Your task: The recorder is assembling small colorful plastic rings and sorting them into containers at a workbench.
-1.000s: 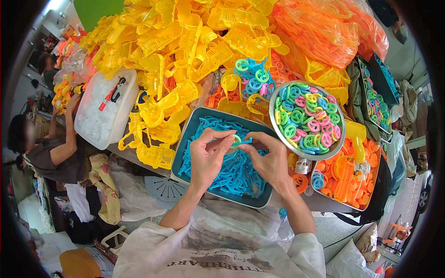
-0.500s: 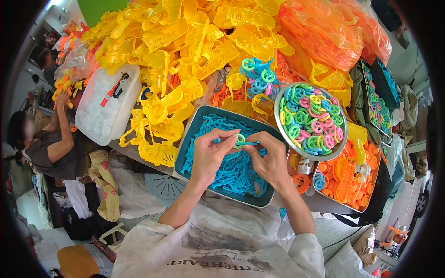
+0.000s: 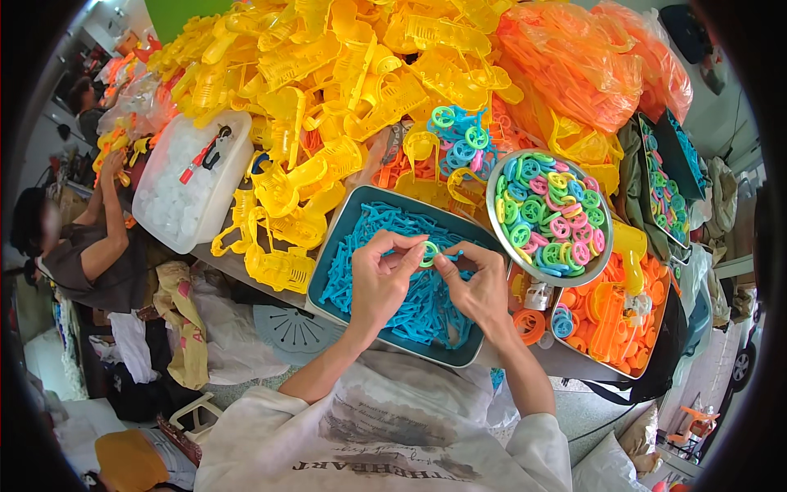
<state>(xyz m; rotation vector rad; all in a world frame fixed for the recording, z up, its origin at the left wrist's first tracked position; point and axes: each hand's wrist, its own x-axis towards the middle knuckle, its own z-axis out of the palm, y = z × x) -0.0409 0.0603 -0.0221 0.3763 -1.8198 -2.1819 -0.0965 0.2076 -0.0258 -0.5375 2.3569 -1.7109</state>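
Observation:
Over the blue-filled tray, my left hand [image 3: 382, 277] pinches a small green plastic wheel [image 3: 429, 254] between thumb and fingertips. My right hand [image 3: 477, 285] is closed right beside it, with a bit of blue plastic stick [image 3: 452, 253] showing at the fingertips. Most of that stick is hidden. Below both hands lie many thin blue plastic sticks [image 3: 414, 316] in a dark teal tray [image 3: 443, 356]. To the right of the tray, a round metal bowl [image 3: 494, 215] holds green, pink, blue and yellow wheels [image 3: 551, 205].
Yellow plastic shells [image 3: 328, 74] heap up behind the tray. A white bin [image 3: 187, 234] of whitish pieces stands left, a bin of orange parts [image 3: 611, 320] right. Orange bags [image 3: 566, 61] lie at the back right. A person [image 3: 90, 246] works at the far left.
The blue stick that reached out from the green wheel is now mostly hidden by my right fingers. The wheel has turned to face up more, and my hands sit slightly further right.

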